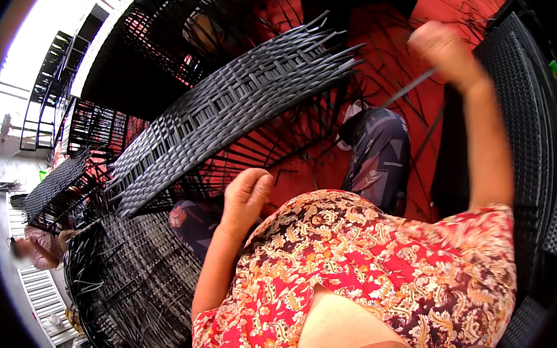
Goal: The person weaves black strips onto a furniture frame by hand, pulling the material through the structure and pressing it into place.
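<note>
A long grey woven wicker panel (pixel 242 103) slants across the middle, over a framework of dark thin bars. Loose strand ends stick out at its right end. My left hand (pixel 248 198) is closed in a fist just nearer to me than the panel's lower edge; whatever it may hold is hidden. Raised at the upper right, my right hand (pixel 443 52) is closed and slightly smeared by motion. From it a flat grey plastic strip (pixel 407 89) runs down and left toward my knee, apart from the panel's right end.
Dark woven pieces (pixel 520 108) stand along the right side. At the lower left lies a large bundle of wicker strands and weave (pixel 138 284). Scraps of strand litter the red floor (pixel 378 34). Another person (pixel 40 246) is at the far left, beside more woven frames (pixel 56 187).
</note>
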Available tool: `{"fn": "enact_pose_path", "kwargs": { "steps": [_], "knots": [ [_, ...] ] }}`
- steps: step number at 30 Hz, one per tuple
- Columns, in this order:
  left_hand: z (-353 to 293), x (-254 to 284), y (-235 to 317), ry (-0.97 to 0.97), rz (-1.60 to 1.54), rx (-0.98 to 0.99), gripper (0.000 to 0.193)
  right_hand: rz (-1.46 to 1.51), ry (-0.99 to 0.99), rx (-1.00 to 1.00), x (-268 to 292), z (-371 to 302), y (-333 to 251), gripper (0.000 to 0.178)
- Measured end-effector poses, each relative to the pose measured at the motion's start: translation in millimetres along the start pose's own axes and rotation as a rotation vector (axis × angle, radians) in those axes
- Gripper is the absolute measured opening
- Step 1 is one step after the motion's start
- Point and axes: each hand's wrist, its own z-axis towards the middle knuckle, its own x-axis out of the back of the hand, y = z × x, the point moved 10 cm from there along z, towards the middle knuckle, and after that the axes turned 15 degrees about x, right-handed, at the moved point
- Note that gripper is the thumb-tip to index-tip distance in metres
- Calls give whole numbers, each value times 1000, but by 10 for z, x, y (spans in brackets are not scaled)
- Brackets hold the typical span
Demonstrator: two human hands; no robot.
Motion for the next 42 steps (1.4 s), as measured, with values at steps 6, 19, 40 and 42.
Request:
{"fn": "enact_pose_path", "kwargs": {
  "steps": [6,19,40,42],
  "knots": [
    [565,181,697,180,368,-401,11,-907,366,-142,3240,-680,1029,34],
    [2072,-943,1722,114,802,-872,24,619,68,-154,-540,152,466,13],
    [1725,-1129,1797,-254,988,-992,12,475,-39,-268,-1332,100,313,15],
    [1700,-1210,1828,-317,1065,-1009,7,516,-91,-283,-1369,115,309,14]
  ]
}}
